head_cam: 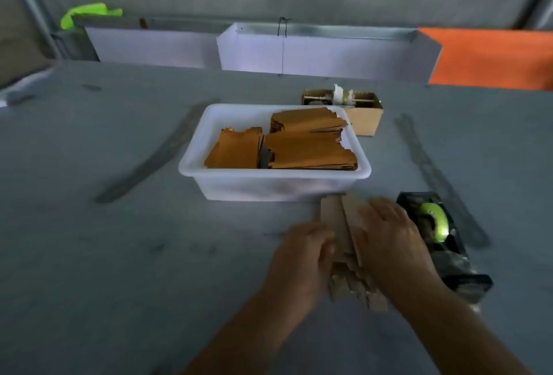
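A flat, folded cardboard piece (339, 225) lies on the grey table just in front of a white plastic tub (269, 186). My left hand (302, 258) grips its left edge with curled fingers. My right hand (389, 237) presses down on its right side with the fingers spread flat. The image is blurred, so the fold lines are hard to make out. Inside the tub lie several stacks of brown flat cardboard blanks (308, 147).
A black tape dispenser with a green roll (435, 222) stands right of my right hand. A small open cardboard box (362, 120) sits behind the tub. Grey metal trays (323, 54) and an orange sheet (493, 57) line the table's far edge.
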A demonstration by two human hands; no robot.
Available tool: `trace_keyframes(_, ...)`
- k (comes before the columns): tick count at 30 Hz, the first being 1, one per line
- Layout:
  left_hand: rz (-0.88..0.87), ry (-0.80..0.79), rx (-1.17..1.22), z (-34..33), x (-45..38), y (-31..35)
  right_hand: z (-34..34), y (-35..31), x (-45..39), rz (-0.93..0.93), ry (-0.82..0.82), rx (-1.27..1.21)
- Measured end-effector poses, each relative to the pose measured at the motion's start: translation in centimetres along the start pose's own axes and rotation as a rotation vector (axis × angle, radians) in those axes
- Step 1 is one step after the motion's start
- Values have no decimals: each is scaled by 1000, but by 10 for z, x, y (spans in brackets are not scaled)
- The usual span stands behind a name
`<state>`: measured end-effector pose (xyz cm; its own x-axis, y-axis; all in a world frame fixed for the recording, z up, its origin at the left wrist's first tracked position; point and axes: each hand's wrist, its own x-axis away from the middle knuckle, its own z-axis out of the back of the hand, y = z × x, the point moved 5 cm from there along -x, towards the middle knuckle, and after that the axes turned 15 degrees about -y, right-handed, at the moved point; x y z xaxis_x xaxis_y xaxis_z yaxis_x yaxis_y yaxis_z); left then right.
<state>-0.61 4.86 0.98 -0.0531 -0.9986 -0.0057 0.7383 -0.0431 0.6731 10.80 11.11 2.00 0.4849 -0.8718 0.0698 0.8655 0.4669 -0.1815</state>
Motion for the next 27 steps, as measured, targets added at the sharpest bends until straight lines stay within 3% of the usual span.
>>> trace_keyframes(1,36,-34,52,-11,-2,1,-12,6,3,-70,-69,36)
trace_keyframes(4,165,27,23,-24,-9,3,-27,15,11,-86,-74,-231)
trace_keyframes(9,266,179,71,-22,-22,3,-31,20,15,-108,77,-352)
trace_keyframes(12,322,216,216,-20,-29,-4,-28,17,14,-106,146,-339)
trace_keyframes(16,337,193,301,-22,-32,-12,-26,15,14,-87,190,-310)
trace_keyframes(24,328,148,265,-18,-28,-19,-28,0,13,-72,76,-315)
trace_keyframes(27,387,116,453,-18,-31,-27,-27,1,10,-72,82,-375)
